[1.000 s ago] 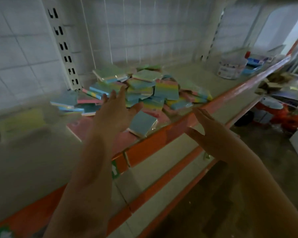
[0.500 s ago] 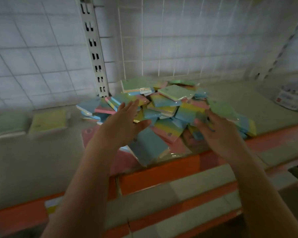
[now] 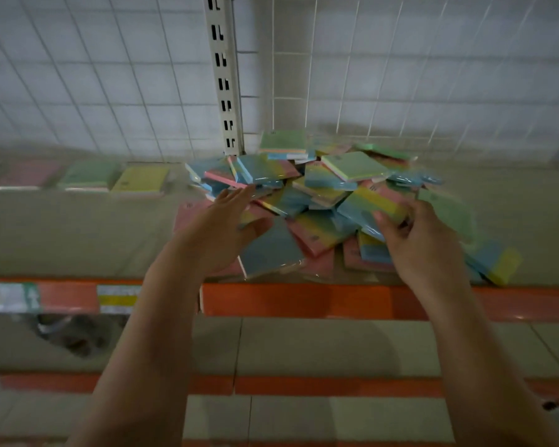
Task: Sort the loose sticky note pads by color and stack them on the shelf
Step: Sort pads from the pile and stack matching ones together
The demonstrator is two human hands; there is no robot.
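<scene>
A loose pile of sticky note pads [image 3: 323, 195] in blue, green, pink, yellow and striped mixes lies on the shelf [image 3: 78, 240] below the slotted upright. My left hand [image 3: 226, 230] reaches over the pile's left side with straight fingers, above a pink pad and beside a blue pad [image 3: 271, 250]. At the pile's right side, my right hand [image 3: 423, 246] has its fingers curled and its thumb on the edge of a blue-yellow-pink striped pad [image 3: 365, 204], pinching it. Further left on the shelf sit single-colour pads: yellow [image 3: 141, 182], green [image 3: 88, 177] and pink [image 3: 26, 175].
An orange front rail [image 3: 297, 300] with price labels [image 3: 10, 296] edges the shelf. A white wire grid [image 3: 400, 75] and a slotted upright post [image 3: 223, 75] form the back. Lower shelves [image 3: 304, 346] with orange rails lie below my arms.
My view has turned to face the pile squarely. Both hands moved forward onto the pile; the right hand's fingers have curled onto a striped pad.
</scene>
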